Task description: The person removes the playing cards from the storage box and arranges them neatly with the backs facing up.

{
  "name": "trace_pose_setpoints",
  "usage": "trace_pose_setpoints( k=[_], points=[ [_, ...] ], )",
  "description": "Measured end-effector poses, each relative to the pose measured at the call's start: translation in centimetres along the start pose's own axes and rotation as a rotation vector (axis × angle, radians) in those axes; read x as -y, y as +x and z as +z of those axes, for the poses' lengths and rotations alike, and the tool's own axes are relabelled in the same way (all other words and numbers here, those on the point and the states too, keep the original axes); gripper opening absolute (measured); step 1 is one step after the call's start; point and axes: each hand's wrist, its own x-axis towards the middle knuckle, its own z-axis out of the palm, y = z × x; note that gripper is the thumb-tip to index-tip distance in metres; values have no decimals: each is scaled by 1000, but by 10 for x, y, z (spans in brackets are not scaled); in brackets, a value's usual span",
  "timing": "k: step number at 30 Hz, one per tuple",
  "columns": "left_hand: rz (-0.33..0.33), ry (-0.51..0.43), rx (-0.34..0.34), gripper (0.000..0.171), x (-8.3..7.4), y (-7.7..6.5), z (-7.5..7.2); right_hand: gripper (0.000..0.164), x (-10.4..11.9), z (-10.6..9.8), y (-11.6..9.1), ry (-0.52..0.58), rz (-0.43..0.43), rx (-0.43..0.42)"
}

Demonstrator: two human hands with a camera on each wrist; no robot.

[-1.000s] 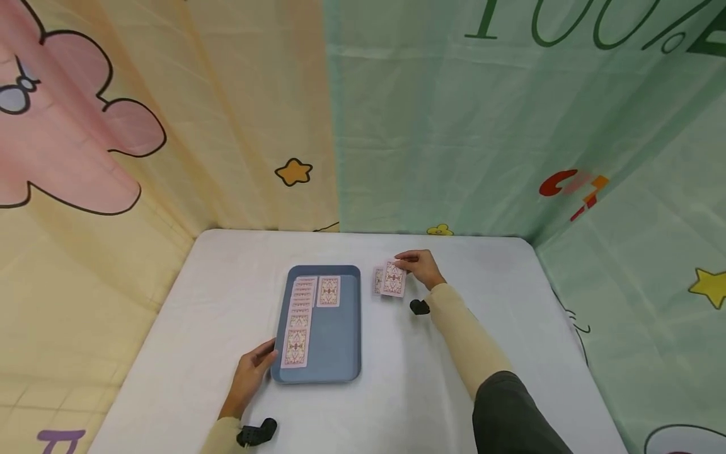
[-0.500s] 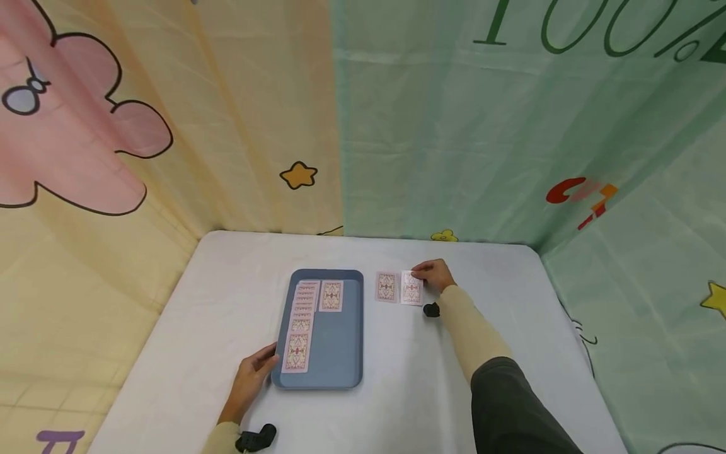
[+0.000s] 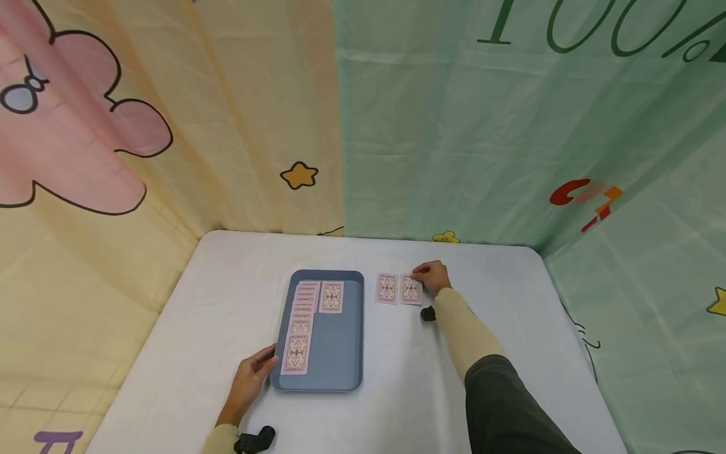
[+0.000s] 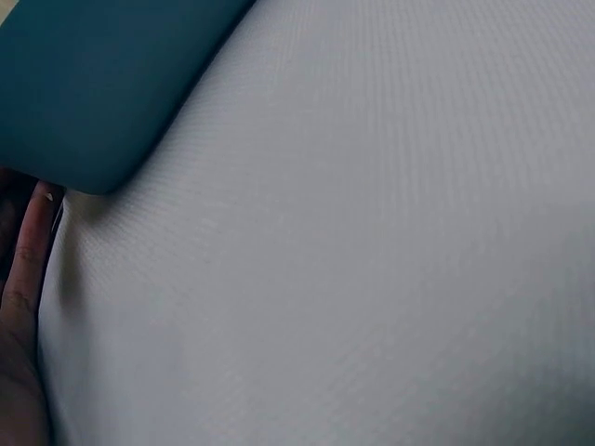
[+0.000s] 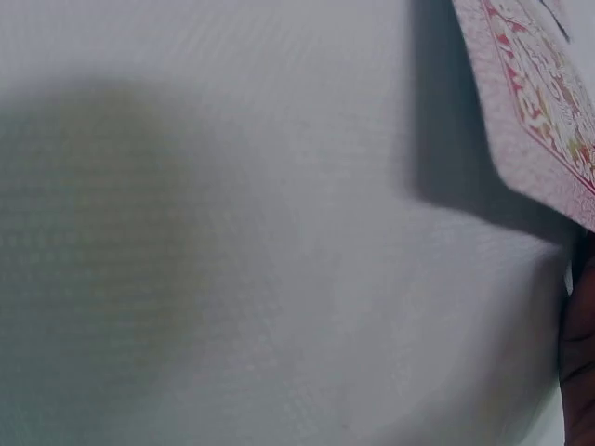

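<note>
My right hand (image 3: 432, 276) pinches a red-and-white patterned playing card (image 3: 410, 292) by its upper right corner, to the right of the tray. In the right wrist view that card (image 5: 535, 102) is tilted, with its near edge raised over a dark shadow. Just left of it a second card (image 3: 387, 288) lies face down on the white table. My left hand (image 3: 250, 382) holds the left rim of the blue-grey tray (image 3: 334, 353) near its front corner. The left wrist view shows one finger (image 4: 33, 242) right at the tray's corner.
Inside the tray an overlapping column of face-down cards (image 3: 296, 353) runs along the left side. Another single card (image 3: 331, 297) lies beside its top end. Patterned curtains (image 3: 397, 126) hang round the white table (image 3: 408, 391).
My right hand has moved right with its card, from overlapping the second card to beside it, and lowered slightly. My left hand stays at the tray. The head view has shifted slightly.
</note>
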Motion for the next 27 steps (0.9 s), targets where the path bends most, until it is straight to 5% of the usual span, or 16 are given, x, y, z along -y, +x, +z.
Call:
trace_pose_setpoints(
  k=[7, 14, 27],
  points=[
    [16, 4, -1, 43, -1, -2, 1, 19, -4, -1, -1, 4, -11, -28],
    [23, 12, -2, 44, -1, -2, 1, 21, -1, 5, -11, 96, -105, -156],
    [11, 4, -1, 47, -3, -3, -2, 21, 75, 76, -84, 184, -402, 4]
  ],
)
